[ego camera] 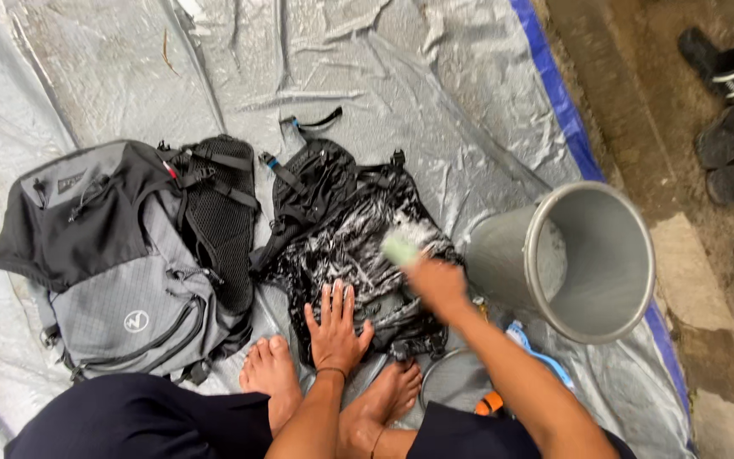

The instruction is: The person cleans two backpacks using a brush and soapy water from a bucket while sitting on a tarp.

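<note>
Two backpacks: left hand point(334, 327) spread flat on the soapy black backpack point(346, 229), right hand point(437, 285) gripping one green brush point(401, 247), grey backpack point(121, 272) beside.

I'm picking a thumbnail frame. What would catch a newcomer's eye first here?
The soapy black bag at centre, pressed flat by the left hand while the right hand holds a pale green brush on it. A grey backpack lies to the left, a tipped grey bucket to the right.

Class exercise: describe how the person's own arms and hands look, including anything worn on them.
Both arms are bare, with no sleeves or gloves. The left hand has a thin dark band at the wrist. The right hand is blurred; nothing worn on it can be made out.
</note>
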